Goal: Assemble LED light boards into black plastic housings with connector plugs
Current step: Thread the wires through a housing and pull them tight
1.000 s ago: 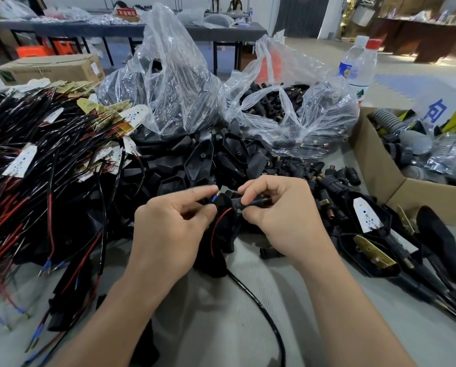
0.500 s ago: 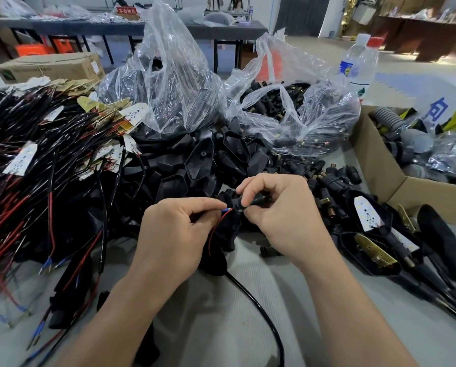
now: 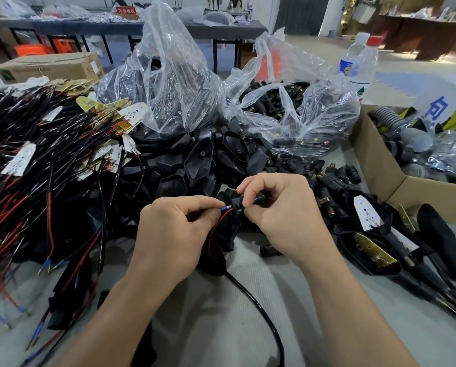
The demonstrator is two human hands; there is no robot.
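Fingers (image 3: pixel 195 202), left hand (image 3: pixel 173 229): pinching blue-tipped wire (image 3: pixel 225 208). Right hand (image 3: pixel 282 221): I log pinch on connector plug (image 3: pixel 260 198); black housing (image 3: pixel 228 234) between hands, grey surface (image 3: pixel 279 282) beneath.

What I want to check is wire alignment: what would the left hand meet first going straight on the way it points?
The plug pinched by the right hand: the left hand points right, its wire tip almost at the plug. Depth is unclear, so it may be off line.

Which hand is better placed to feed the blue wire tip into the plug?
Left. The left hand pinches the blue wire tip, aimed at the plug that the right hand holds.
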